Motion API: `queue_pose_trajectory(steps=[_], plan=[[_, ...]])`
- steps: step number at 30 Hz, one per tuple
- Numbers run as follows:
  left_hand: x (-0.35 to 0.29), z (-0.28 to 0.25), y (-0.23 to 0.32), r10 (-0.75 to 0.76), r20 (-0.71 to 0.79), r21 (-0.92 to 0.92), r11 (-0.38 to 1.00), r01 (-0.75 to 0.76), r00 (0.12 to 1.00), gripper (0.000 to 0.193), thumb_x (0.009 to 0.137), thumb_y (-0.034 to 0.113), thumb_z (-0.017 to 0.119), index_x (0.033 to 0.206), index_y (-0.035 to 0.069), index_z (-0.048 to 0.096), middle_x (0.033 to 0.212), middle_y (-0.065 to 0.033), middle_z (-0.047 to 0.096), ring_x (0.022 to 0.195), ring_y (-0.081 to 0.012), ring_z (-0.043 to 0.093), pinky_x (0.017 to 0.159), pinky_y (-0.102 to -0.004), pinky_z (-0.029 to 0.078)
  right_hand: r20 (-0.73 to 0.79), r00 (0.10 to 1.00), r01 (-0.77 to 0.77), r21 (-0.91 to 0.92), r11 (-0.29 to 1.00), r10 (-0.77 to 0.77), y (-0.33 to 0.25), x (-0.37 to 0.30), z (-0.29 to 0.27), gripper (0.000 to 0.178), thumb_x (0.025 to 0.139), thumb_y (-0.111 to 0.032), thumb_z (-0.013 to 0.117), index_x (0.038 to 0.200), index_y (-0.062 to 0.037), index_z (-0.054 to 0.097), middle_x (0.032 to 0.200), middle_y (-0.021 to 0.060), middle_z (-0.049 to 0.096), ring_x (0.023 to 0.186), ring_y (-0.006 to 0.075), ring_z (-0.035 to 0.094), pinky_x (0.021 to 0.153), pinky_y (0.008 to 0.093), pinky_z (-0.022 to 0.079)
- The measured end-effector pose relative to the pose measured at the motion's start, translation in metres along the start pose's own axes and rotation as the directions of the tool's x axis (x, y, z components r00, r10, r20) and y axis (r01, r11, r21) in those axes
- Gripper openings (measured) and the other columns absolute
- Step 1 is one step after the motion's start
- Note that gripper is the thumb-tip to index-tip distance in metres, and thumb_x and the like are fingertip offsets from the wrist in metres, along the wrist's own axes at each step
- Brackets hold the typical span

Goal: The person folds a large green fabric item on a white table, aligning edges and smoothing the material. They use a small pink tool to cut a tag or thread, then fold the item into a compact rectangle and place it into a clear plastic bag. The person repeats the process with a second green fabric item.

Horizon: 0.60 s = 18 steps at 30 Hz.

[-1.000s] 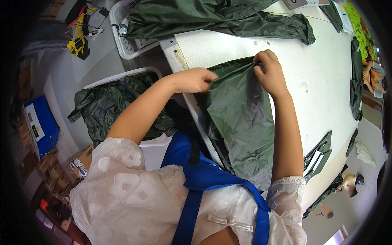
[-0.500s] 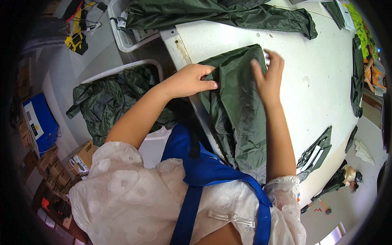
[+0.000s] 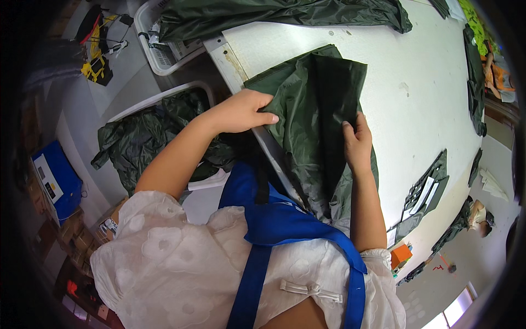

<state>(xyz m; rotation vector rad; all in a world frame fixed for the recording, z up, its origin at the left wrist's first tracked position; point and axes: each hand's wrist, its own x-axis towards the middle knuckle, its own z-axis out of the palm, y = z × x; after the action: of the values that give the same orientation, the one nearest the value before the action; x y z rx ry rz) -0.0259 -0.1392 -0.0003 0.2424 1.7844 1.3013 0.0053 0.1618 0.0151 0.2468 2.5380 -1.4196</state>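
Observation:
A dark green piece of thin, shiny fabric (image 3: pixel 301 109) lies folded in layers at the edge of the white table, its lower end reaching toward my apron. My left hand (image 3: pixel 246 111) grips its left edge, with thumb and fingers closed on the cloth. At the right edge, my right hand (image 3: pixel 358 140) pinches the upper layer between thumb and fingers. The far end of the fabric spreads into two corners, one layer lying over another. What kind of garment or cover it is cannot be made out.
More green fabric (image 3: pixel 285 15) lies across the far side of the white table (image 3: pixel 422 104). Crumpled green fabric fills a white basket (image 3: pixel 159 101) at the left, below another white basket (image 3: pixel 156 57). Dark flat pieces (image 3: pixel 424 192) and an orange box (image 3: pixel 401 255) sit at the right.
My right hand has come down from the fabric's far corner and now pinches its right edge. The upper layer has spread open to the right. My left hand keeps its grip.

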Motion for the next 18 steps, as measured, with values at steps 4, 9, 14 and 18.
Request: queue_pose_trajectory(steps=[4,9,14,18], plan=[[-0.012,0.002,0.009,0.042,-0.197,-0.117,0.991,-0.067,0.979,0.020,0.089,0.008,0.062,0.105,-0.003,0.059,0.095,-0.0010,0.062,0.087,-0.0066,0.052,0.078,-0.0249,0.045,-0.129,0.992,0.022,0.071,0.997,-0.013,0.008,-0.003,-0.010,0.036,0.091,-0.004,0.052,0.127,0.0022,0.045,0.108,0.0151,0.062,0.098,0.0191,0.060,0.089,0.0290,0.045],[-0.021,0.009,-0.013,0.159,-0.159,-0.344,0.916,-0.205,0.975,0.025,0.084,0.012,0.064,0.103,-0.003,0.057,0.081,-0.0129,0.061,0.077,-0.0191,0.058,0.072,-0.0314,0.046,-0.138,0.990,-0.008,0.103,0.995,0.023,-0.003,-0.015,-0.005,0.054,0.089,-0.007,0.061,0.136,-0.0005,0.035,0.116,0.0169,0.057,0.103,0.0208,0.058,0.091,0.0297,0.044],[-0.021,-0.015,-0.039,0.189,-0.251,0.309,0.945,-0.106,0.949,0.024,0.070,-0.005,0.061,0.093,-0.002,0.067,0.095,-0.0105,0.066,0.102,-0.0273,0.054,0.092,-0.0326,0.042,0.032,0.958,0.287,-0.158,0.945,-0.286,0.005,-0.087,0.041,0.097,0.069,-0.027,0.084,0.144,-0.0039,0.026,0.139,0.0241,0.037,0.128,0.0342,0.040,0.104,0.0424,0.036],[-0.007,0.001,-0.066,0.263,-0.504,0.367,0.927,-0.072,0.823,0.029,0.067,-0.011,0.060,0.095,-0.006,0.065,0.116,-0.0137,0.059,0.109,-0.0285,0.055,0.096,-0.0323,0.042,0.349,0.879,0.473,-0.566,0.674,-0.324,0.008,-0.112,0.054,0.091,0.062,-0.017,0.082,0.141,-0.0129,0.036,0.145,0.0252,0.030,0.135,0.0458,0.029,0.109,0.0489,0.030]])
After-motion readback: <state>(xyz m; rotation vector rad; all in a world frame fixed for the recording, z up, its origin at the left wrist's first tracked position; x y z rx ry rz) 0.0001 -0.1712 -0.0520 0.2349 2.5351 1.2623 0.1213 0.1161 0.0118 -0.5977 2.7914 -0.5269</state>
